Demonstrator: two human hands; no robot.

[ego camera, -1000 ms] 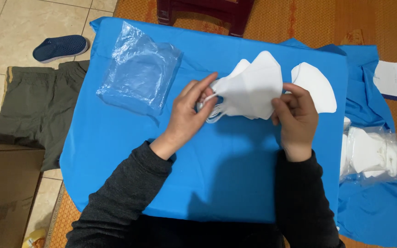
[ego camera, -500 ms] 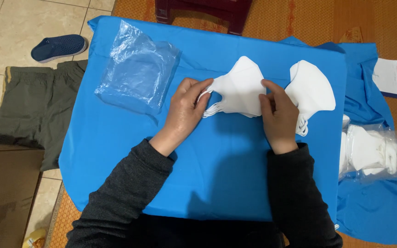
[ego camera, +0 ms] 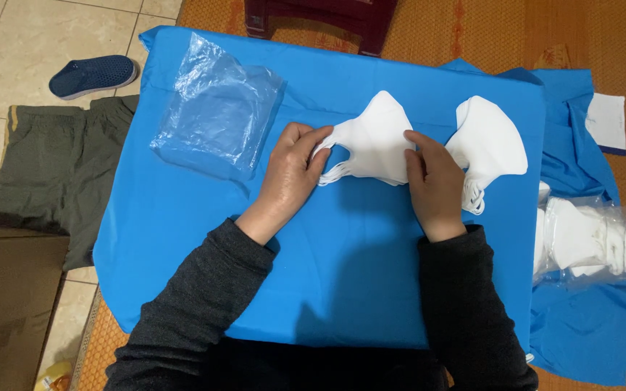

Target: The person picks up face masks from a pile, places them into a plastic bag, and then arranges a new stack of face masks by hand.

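A: Head view: what is seen nearest?

B: Two dark grey sleeves are seen at the bottom, reaching out over a blue cloth spread on a table.

A: How are the hands occupied?

B: A stack of white masks is lying on the cloth at mid-table and is grasped from both sides. Its ear loops are pinched by the fingers of the left hand; its right edge is pressed down by the fingertips of the right hand.

A: What is placed around it?

B: A second white mask pile is set just beside the right hand. A bag of packed masks is laid off the table's right edge. Clear plastic bags are laid near the left hand. Farther off, a dark red stool is seen on a woven mat, and a blue shoe on the tiles.
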